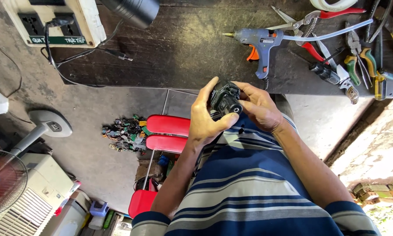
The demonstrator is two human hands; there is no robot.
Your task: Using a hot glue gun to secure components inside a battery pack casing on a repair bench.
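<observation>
Black, rounded plastic motor-like part (225, 98) with a short cylindrical end facing the camera sits between both hands, held in the air just near of the dark wooden table's (183, 52) edge and above the person's blue, grey and white striped shirt (253, 188).

Head view: the left hand (207, 118) wraps the part from the left, thumb pressed along its near side and fingers curled up over its top, a closed grip on it. The right hand (260, 107) closes on it from the right, fingers bent around its far side, so both grips have hold of the same black part.

On the table just beyond the hands lies a blue hot-glue gun (260, 41) with an orange trigger and a clear glue stick at its back, nozzle pointing left. To its right lie red-handled snips (312, 22), green-handled pliers (358, 61), a black screwdriver (325, 70) and other hand tools, crowded close together. At the far left of the table stands a cream power-socket box (59, 22) with a black plug and cable in it.

On the grey floor to the left are a white standing fan's base (52, 124), a red fan guard (2, 181), a small heap of mixed electronic scraps (124, 133) and a red-seated stool (166, 131) near the left forearm.
</observation>
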